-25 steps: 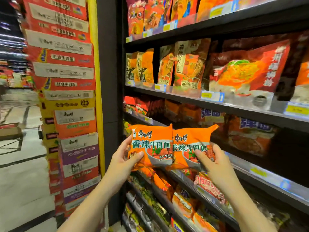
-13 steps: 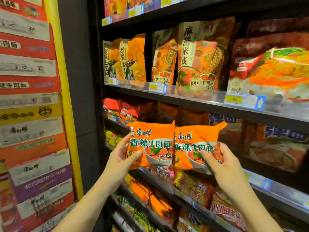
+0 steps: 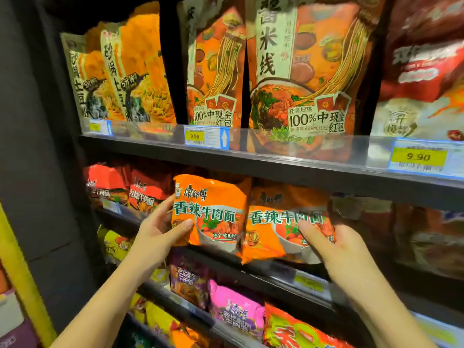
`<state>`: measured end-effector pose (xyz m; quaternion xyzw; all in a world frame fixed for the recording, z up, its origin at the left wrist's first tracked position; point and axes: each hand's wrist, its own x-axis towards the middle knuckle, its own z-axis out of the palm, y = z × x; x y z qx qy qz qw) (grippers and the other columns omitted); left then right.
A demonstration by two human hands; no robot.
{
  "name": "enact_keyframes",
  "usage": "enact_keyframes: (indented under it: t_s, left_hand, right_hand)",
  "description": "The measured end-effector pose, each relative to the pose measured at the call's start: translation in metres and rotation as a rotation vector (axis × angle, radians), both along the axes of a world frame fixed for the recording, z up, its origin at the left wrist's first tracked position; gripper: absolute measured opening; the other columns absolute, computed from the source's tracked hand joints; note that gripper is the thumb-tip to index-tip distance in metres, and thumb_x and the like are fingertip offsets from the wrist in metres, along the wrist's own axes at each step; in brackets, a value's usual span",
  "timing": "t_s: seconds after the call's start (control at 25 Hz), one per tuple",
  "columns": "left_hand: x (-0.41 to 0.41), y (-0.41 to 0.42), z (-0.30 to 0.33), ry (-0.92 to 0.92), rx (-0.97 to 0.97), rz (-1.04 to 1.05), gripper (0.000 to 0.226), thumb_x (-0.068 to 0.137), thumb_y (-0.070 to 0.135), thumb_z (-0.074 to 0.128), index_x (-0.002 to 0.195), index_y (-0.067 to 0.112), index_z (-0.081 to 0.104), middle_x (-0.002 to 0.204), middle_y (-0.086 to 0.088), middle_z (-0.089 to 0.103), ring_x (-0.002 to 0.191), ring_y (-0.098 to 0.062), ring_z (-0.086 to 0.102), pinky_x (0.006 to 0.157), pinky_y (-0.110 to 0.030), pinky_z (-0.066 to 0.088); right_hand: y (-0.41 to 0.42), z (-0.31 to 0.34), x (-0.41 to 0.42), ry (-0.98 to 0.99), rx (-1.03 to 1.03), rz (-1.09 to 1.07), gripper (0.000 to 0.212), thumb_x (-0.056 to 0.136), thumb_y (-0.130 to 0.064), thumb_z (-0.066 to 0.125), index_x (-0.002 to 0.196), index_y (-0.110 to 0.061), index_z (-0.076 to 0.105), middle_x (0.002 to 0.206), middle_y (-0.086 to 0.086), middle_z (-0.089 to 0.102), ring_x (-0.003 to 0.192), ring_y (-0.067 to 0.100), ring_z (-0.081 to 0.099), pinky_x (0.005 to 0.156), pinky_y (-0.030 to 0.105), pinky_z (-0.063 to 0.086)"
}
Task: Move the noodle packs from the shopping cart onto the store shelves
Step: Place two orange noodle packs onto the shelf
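Head view: both hands' fingers grip orange packs labelled 香辣牛肉面.

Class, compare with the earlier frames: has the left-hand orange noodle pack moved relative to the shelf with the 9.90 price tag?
Yes. The left orange noodle pack has moved up toward and partly under the price-tag shelf.

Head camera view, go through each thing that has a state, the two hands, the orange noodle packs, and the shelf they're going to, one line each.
left hand: grips the left orange pack by its left edge
right hand: grips the right orange pack, thumb on its front
left orange pack: held upright, sealed
right orange pack: held upright, sealed, top under the shelf above
red packs: standing on the shelf, left of the held packs
middle shelf: its front edge lies behind the packs' lower edges
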<state>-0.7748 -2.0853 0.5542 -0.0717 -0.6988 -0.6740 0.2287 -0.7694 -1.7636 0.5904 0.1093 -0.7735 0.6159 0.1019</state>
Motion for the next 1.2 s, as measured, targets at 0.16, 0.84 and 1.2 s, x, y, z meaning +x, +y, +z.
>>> enact_keyframes:
  t_s: [0.16, 0.84, 1.2]
  left_hand:
    - [-0.04, -0.022, -0.002, 0.066, 0.028, -0.047, 0.057, 0.084, 0.002, 0.065, 0.138, 0.015, 0.054, 0.121, -0.008, 0.073, 0.105, -0.015, 0.071, 0.086, -0.027, 0.06]
    - [-0.073, -0.084, 0.004, 0.226, -0.766, 0.018, 0.058, 0.089, 0.017, 0.073, 0.123, 0.048, 0.038, 0.112, 0.014, 0.059, 0.103, -0.003, 0.052, 0.084, -0.021, 0.043]
    - [-0.064, -0.09, 0.0, 0.162, -0.641, 0.103, 0.013, 0.094, 0.039, 0.065, 0.102, 0.035, 0.056, 0.091, 0.018, 0.07, 0.086, 0.004, 0.067, 0.077, -0.029, 0.058]
  right_hand:
    - [-0.016, 0.003, -0.014, -0.074, 0.005, -0.139, 0.049, 0.089, -0.043, 0.071, 0.061, -0.008, 0.052, 0.049, 0.0, 0.044, 0.047, 0.013, 0.038, 0.051, 0.026, 0.031]
    - [-0.048, -0.002, -0.021, -0.246, 0.298, -0.144, 0.016, 0.085, -0.011, 0.081, 0.1, -0.012, 0.078, 0.097, -0.002, 0.081, 0.094, 0.018, 0.077, 0.095, 0.042, 0.058]
    - [-0.057, 0.005, -0.008, -0.176, 0.403, -0.101, 0.032, 0.082, -0.022, 0.084, 0.112, -0.027, 0.071, 0.105, -0.013, 0.078, 0.099, 0.008, 0.074, 0.098, 0.042, 0.055]
